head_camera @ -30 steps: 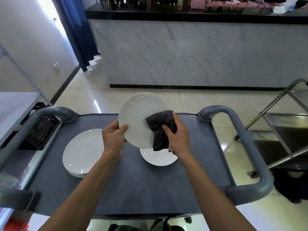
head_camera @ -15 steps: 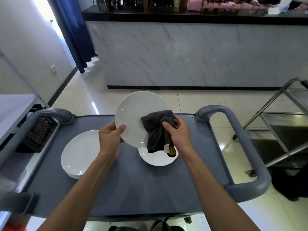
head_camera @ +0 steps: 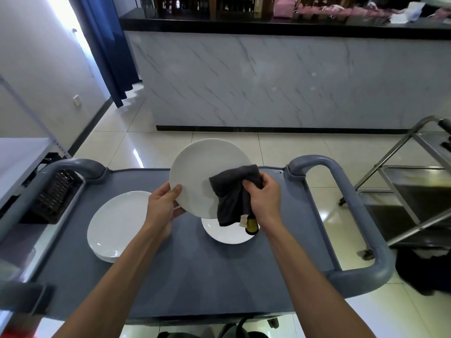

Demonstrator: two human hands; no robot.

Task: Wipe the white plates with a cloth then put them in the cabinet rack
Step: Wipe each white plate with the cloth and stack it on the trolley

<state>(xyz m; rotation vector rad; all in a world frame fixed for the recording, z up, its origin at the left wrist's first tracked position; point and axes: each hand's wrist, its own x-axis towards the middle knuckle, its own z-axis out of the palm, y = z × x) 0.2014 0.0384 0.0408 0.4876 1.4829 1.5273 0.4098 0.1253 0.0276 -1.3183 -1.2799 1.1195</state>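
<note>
My left hand [head_camera: 163,206] grips the lower left rim of a white plate [head_camera: 200,172], holding it tilted above the grey cart top [head_camera: 195,269]. My right hand [head_camera: 264,200] grips a dark grey cloth [head_camera: 231,193] and presses it on the plate's right side; the cloth hangs down past the rim. Below it a smaller white plate [head_camera: 225,231] lies on the cart, partly hidden by the cloth and by a dark, yellow-edged object at my wrist. A stack of white plates [head_camera: 117,223] rests on the cart's left part.
The cart has rounded grey handles, one at the far left [head_camera: 73,167] and one along the right [head_camera: 353,215]. A steel trolley [head_camera: 415,191] stands to the right, a grey shelf [head_camera: 19,162] and a dark basket [head_camera: 53,196] to the left. A marble counter [head_camera: 268,81] faces me.
The cloth has slid a little down the plate's right side and hangs lower. The held plate has hardly moved.
</note>
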